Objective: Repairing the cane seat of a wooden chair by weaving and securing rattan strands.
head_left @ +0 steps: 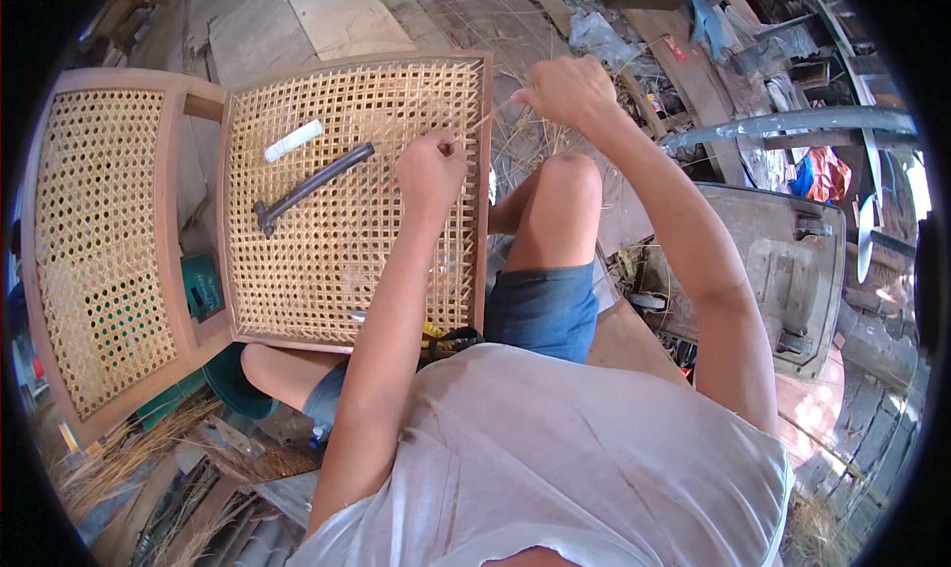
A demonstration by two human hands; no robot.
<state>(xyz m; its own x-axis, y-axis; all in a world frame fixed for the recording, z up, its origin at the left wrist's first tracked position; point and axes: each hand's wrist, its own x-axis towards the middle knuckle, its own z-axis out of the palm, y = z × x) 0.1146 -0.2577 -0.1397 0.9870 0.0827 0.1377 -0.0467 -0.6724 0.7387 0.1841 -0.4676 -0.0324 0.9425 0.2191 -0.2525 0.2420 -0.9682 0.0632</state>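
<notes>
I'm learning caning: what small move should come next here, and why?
Perhaps draw the right hand gently outward to tighten the strand: it appears to stretch between that hand and the left hand, which is over the woven panel.

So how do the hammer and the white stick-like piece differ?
Colour: the hammer is dark grey; the white piece is white.
Length: the hammer is clearly longer than the white piece.
Shape: the hammer has a crosswise head at its lower-left end; the white piece is a plain bar.
Shared: both lie on the cane panel, slanting up rightward.
</notes>
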